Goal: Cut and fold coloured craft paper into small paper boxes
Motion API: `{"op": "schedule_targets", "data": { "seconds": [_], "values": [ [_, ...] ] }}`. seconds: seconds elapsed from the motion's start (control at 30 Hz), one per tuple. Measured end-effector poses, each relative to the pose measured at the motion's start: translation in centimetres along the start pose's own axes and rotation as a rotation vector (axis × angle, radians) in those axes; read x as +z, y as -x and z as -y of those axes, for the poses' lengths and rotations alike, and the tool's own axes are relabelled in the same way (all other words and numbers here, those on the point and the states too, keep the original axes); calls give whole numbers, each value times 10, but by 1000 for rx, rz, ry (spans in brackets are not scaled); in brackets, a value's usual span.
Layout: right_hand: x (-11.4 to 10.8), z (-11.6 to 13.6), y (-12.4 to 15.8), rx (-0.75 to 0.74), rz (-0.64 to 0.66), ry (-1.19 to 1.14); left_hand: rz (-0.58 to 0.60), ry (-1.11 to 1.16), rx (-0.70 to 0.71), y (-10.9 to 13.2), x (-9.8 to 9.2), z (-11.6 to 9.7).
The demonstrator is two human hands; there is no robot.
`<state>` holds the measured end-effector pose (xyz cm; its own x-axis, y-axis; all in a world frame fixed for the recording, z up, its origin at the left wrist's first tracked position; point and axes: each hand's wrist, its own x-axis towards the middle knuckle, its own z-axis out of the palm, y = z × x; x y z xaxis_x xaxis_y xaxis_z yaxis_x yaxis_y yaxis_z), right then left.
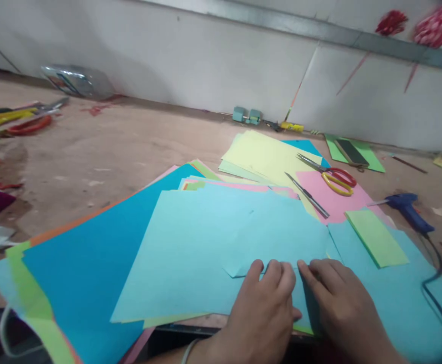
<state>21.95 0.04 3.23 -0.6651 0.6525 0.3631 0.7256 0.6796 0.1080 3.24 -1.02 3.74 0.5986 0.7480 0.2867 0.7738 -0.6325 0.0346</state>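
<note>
Pale-blue paper sheet (277,237), long axis left-right, ahead of left hand (266,303), right hand (338,296); both equally near; fingers flat, pressing, nothing grasped.

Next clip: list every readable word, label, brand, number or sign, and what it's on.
None can be read.
The coloured paper sheets under the left hand and right hand are blank.
Any print on the yellow tube by the wall, the blue glue gun or the clear packet is too small or blurred.
</note>
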Motion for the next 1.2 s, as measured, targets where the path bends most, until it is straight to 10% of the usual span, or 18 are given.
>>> {"op": "schedule_targets", "data": {
  "seconds": [0.43,1.2],
  "values": [
    [-5,5,-11,7,-113,72,21,-178,16,69,-17,37],
    [-18,-2,-27,-210,-145,80,-149,0,-213,21,-8,37]
  ]
}}
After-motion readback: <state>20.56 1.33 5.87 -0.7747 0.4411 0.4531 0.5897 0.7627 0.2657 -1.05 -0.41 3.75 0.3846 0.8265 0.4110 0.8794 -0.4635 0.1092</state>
